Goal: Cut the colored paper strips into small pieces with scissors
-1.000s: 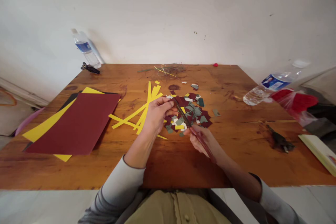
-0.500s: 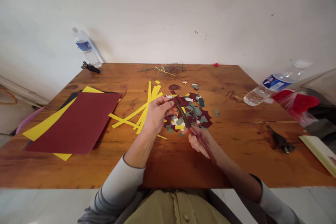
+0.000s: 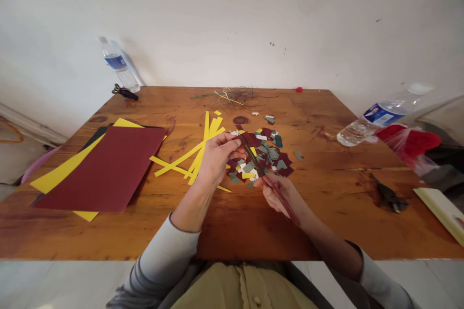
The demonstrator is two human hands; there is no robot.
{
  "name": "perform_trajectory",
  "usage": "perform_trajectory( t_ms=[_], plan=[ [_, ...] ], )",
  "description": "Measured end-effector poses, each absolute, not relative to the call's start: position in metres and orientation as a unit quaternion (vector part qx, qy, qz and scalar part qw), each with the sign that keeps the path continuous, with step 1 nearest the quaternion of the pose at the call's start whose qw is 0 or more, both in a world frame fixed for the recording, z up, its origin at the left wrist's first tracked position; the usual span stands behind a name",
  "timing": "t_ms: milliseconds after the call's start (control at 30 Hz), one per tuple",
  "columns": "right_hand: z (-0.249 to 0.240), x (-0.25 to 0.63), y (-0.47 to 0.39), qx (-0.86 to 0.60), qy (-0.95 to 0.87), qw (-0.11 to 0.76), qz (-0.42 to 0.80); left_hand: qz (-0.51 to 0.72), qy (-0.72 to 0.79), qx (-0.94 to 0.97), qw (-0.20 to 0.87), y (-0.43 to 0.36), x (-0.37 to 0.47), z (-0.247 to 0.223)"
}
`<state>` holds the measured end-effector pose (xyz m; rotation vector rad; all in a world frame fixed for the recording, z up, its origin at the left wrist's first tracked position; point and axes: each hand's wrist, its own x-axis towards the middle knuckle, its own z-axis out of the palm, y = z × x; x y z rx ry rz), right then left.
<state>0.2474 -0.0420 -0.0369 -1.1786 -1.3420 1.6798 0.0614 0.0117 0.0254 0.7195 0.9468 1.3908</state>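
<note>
My left hand [image 3: 220,154] is closed in a pinch on a small piece of maroon paper [image 3: 246,137], mostly hidden by the fingers and blades. My right hand [image 3: 281,195] grips a pair of scissors [image 3: 277,194] with dark blades and reddish-brown handles. The blades point up and left, their tips at the maroon paper beside my left fingertips. Beneath them lies a pile of cut paper bits [image 3: 270,153] in maroon, grey-green, white and yellow. Long yellow paper strips [image 3: 203,147] lie crossed just left of my left hand.
Maroon [image 3: 108,169] and yellow sheets [image 3: 68,164] overlap on the left of the wooden table [image 3: 326,231]. Water bottles stand at the back left [image 3: 118,63] and right [image 3: 379,115]. A dark plug-like object [image 3: 389,195] lies at right; thin twigs [image 3: 232,96] lie at the back.
My right hand and the scissor handles have shifted very slightly to the right, the blades looking closer together. My left hand stays in place with the maroon paper.
</note>
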Motion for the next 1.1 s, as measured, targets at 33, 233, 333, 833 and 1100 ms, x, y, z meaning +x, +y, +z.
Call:
perform_trajectory(
  t_ms=[33,233,333,833,1100],
  plan=[
    [-0.0373,0.2479,-0.042,-0.447,-0.522,0.339,0.643,0.603,0.408,0.313,0.61,0.0118,0.0614,0.0254],
    [-0.0383,0.2517,-0.0432,-0.413,-0.603,0.356,0.582,0.6,0.411,0.31,0.612,0.0114,0.0616,0.0259],
    [-0.0388,0.2516,-0.0435,-0.414,-0.591,0.356,0.594,0.599,0.413,0.309,0.612,0.0111,0.0617,0.0261],
    [-0.0327,0.2462,-0.0416,-0.44,-0.528,0.346,0.639,0.594,0.42,0.309,0.613,0.0106,0.0622,0.0283],
    [-0.0353,0.2505,-0.0435,-0.421,-0.582,0.356,0.597,0.594,0.416,0.311,0.614,0.0105,0.0616,0.0279]
  ],
)
